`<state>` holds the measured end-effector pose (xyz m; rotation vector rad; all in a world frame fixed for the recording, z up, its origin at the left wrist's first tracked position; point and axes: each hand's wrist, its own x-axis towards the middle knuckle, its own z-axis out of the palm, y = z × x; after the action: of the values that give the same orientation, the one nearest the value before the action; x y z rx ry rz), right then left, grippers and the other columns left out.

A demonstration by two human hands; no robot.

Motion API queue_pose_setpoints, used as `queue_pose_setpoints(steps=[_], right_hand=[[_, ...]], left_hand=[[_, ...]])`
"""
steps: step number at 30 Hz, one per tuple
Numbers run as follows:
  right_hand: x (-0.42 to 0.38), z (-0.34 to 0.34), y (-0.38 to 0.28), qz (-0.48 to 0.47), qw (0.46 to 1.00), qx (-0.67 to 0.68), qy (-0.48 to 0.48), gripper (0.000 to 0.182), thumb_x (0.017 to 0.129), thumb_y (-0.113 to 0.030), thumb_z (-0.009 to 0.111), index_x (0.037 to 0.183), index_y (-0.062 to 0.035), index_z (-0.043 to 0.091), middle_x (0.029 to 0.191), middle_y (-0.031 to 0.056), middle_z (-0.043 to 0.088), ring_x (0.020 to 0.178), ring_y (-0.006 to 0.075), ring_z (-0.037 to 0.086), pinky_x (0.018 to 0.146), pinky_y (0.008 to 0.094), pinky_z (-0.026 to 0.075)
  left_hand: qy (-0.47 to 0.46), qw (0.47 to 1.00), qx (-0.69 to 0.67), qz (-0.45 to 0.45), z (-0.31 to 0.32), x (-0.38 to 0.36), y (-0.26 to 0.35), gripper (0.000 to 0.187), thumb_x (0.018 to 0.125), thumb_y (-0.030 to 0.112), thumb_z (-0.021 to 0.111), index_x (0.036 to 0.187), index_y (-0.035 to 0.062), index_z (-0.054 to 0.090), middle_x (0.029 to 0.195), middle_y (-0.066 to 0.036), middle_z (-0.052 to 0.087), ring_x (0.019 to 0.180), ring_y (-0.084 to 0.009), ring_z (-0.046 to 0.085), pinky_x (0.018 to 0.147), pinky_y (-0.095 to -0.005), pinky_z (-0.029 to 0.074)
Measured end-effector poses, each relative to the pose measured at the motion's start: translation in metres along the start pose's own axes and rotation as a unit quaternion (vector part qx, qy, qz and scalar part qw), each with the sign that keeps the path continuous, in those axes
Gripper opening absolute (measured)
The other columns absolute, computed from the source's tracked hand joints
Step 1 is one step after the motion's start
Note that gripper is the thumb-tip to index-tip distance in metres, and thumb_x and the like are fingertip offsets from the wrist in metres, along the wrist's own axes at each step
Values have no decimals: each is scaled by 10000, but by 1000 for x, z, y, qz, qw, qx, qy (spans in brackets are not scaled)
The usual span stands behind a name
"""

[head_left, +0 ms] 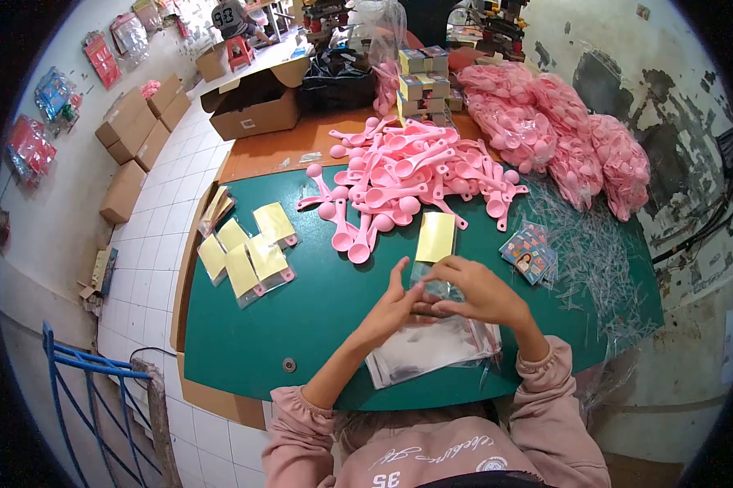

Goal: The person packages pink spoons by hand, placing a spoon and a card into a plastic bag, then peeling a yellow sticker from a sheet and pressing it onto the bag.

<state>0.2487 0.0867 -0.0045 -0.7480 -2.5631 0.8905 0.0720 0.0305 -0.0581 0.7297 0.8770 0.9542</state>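
Note:
Both my hands meet over a clear plastic packet with a yellow card (pixel 437 237) in its far part. My left hand (pixel 395 307) is at the packet's near left side, its thumb raised and its other fingers partly hidden. From the right, my right hand (pixel 482 294) curls its fingers over the packet's near end, pinching the plastic. Beneath the hands lies a stack of clear plastic bags (pixel 419 351). A heap of pink spoons (pixel 407 167) rises beyond the packet. Several packets with yellow cards (pixel 241 271) lie to the left.
Printed cards (pixel 530 254) lie at the right, beside scattered thin clear plastic pieces (pixel 598 260). Bulging bags of pink spoons (pixel 513 114) and stacked card bundles (pixel 423 85) stand at the back. An open cardboard box (pixel 256 118) is behind the green table (pixel 317 358). A person sits far back.

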Motion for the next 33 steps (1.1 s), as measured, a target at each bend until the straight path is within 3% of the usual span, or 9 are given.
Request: queue_pose_setpoints(steps=[3,6,8,11,17,22,24,31,33], right_hand=[[-9,9,1,-29,996,-80,10,303,702,-166,653,954,-54,529,921,131,516,872,317,525,741,390,431],[-11,23,3,9,997,-79,1,274,696,-158,658,910,-54,523,903,121,502,862,307,511,731,391,419],[-7,32,3,47,995,-90,-11,283,693,-159,666,914,-48,529,910,118,503,877,303,505,744,387,414],[-2,51,3,36,981,-153,114,280,689,-175,669,894,-51,525,873,108,499,828,282,510,713,367,406],[2,70,19,1,960,-264,98,177,696,-145,654,821,-63,558,792,67,522,788,227,522,697,331,387],[2,49,2,-6,973,-142,179,157,691,-131,657,814,-81,572,804,47,543,803,213,524,696,330,383],[0,46,-2,-13,978,-136,159,156,693,-122,659,817,-82,574,811,46,546,806,208,526,701,330,384],[-4,39,3,84,988,104,72,176,712,-129,662,849,-68,567,817,59,544,770,214,543,717,340,382],[-5,43,3,63,992,55,93,180,710,-131,661,843,-63,560,813,63,541,762,218,543,709,338,380]], left_hand=[[-9,998,56,-26,-1,-8,5,612,940,157,371,1369,160,-65,1022,-227,553,881,-291,606,761,-375,526],[-2,990,140,-9,-4,-13,10,545,920,102,383,1355,89,55,881,-187,612,756,-267,641,678,-348,529],[117,885,443,81,-6,-14,14,429,895,77,403,1286,49,229,746,-158,627,688,-283,639,618,-357,508],[194,843,476,158,-17,-9,10,337,878,73,414,1202,31,332,706,-151,621,686,-294,628,598,-373,481],[154,899,393,119,-18,-9,7,316,913,117,383,1213,34,330,735,-147,632,712,-264,644,616,-343,496],[113,933,330,93,-11,-9,12,329,935,130,371,1248,39,330,852,-152,628,806,-203,637,687,-301,518],[65,977,189,70,-10,-8,12,359,923,116,406,1267,39,340,857,-123,630,808,-170,625,696,-277,508],[58,946,305,89,-17,-4,2,431,867,133,514,1271,78,373,786,-143,649,769,-145,627,651,-262,479],[54,955,275,97,-15,-3,0,431,879,129,496,1284,83,357,810,-143,647,770,-148,624,671,-273,492]])
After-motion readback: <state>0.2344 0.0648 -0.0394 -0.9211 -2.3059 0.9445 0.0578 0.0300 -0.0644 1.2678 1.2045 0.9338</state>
